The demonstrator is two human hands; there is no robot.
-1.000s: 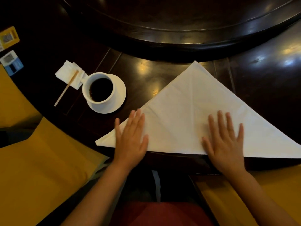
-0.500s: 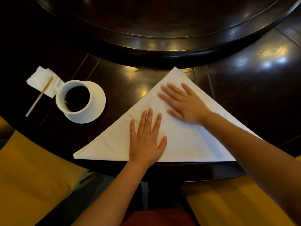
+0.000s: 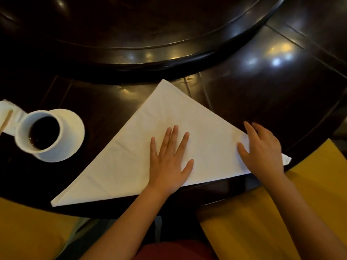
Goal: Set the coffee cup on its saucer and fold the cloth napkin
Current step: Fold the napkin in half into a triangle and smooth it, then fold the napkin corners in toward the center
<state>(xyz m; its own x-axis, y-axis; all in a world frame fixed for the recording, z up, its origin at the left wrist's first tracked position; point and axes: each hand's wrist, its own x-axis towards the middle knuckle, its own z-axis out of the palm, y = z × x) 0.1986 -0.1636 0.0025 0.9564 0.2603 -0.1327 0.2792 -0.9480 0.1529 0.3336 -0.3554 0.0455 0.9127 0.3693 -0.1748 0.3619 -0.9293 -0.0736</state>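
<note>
A white cloth napkin [image 3: 187,139] lies folded into a triangle on the dark wooden tabletop [image 3: 262,94], its long edge running along the near rim and its apex pointing to the far side, toward a raised round wooden turntable [image 3: 131,34] in the middle of the tabletop.

The left hand [image 3: 169,162] lies flat on the middle of the napkin, palm down, fingers straight and slightly spread, pressing the cloth and gripping nothing. The right hand [image 3: 262,154] rests on the napkin's right corner, fingers gently bent, with the fingertips reaching over the cloth's right edge onto the wood; whether they pinch the edge cannot be told. The very tip of that corner shows just to the right of the hand.

At the left, well apart from the napkin, a white coffee cup [image 3: 37,136] holding dark coffee stands on its white saucer [image 3: 73,132], set toward the saucer's left part. Just beside the cup, at the left edge of the view, lies a crumpled white paper napkin [image 3: 9,111] with a wooden stir stick [image 3: 6,120] across it.

Yellow chair cushions [image 3: 281,212] show at the near right and near left, below the tabletop's rim, and red clothing [image 3: 169,250] appears at the bottom between the forearms.
</note>
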